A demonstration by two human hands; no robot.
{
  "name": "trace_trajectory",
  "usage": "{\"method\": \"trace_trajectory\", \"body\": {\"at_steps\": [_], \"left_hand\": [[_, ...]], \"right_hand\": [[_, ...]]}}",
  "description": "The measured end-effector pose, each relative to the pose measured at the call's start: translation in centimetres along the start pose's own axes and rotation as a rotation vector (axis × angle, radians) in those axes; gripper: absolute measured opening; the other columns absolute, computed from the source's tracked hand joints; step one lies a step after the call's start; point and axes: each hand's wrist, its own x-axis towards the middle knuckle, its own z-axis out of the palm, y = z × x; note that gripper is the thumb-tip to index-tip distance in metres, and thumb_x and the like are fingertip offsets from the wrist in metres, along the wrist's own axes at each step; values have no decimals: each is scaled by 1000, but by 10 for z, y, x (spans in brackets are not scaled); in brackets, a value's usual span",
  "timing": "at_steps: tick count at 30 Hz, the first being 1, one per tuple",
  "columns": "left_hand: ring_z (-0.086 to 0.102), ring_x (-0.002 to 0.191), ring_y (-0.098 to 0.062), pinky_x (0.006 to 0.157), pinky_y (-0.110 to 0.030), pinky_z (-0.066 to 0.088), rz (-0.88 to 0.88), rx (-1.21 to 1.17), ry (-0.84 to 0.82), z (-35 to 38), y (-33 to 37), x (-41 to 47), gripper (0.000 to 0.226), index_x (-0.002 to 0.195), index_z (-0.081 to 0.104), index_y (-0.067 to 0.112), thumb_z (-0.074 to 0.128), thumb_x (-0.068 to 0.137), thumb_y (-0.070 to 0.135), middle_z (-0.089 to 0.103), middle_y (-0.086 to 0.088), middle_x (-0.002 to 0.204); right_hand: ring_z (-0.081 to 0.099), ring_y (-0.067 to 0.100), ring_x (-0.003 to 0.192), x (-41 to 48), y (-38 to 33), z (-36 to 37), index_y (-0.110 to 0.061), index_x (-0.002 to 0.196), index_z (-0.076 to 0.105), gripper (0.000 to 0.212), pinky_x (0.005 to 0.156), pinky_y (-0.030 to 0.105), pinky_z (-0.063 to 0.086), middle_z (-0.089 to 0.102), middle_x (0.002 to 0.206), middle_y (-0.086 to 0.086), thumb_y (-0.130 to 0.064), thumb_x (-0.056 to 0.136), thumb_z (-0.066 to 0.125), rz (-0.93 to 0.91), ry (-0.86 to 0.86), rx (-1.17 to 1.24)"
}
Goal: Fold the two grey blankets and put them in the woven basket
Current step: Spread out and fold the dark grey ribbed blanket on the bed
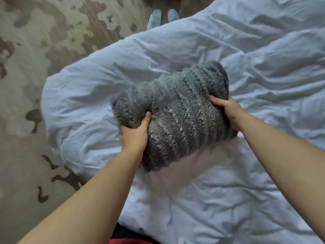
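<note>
1. Near the left edge of the bed (246, 191), over its rumpled white cover, sits one grey blanket (175, 111), folded into a thick, ribbed, fluffy bundle.
2. The left hand (135, 134) grips the bundle's near left side. Its thumb presses into the pile on top and its fingers are curled underneath, out of sight.
3. The right hand (228, 111) holds the bundle's right side. Its thumb lies on top and its fingers are tucked behind the cloth.
4. Both forearms are bare and reach in from the bottom of the view.
5. Whether the bundle rests on the cover or is lifted just clear of it cannot be told.
6. A beige and brown patterned carpet (35, 67) lies beyond the bed's left edge.
7. Two pale, blurred shapes (156, 16) stand on the floor past the far edge.
</note>
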Motion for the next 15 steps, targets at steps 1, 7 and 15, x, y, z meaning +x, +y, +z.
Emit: {"method": "trace_trajectory", "body": {"at_steps": [1,7,15], "left_hand": [[50,126,-27,107,-35,37,-50,-128,-52,4,-1,6,102,141,37,18,73,60,69,53,-8,136],[61,111,-22,102,-40,46,-13,-247,-224,11,9,53,107,132,55,10,79,46,70,64,-4,123],[63,89,-13,85,-28,43,178,248,-548,-22,67,89,83,118,62,29,69,51,77,66,4,110]], "right_hand": [[69,28,93,3,0,-3,-12,122,63,62,85,37,54,72,108,12,-36,66,76,57,-47,14],[73,22,70,14,18,-2,-18,96,70,48,54,24,56,76,84,6,-55,67,66,157,-145,45],[72,25,93,-67,80,44,-16,104,72,68,86,36,51,75,101,7,-67,60,67,290,59,272]]}}
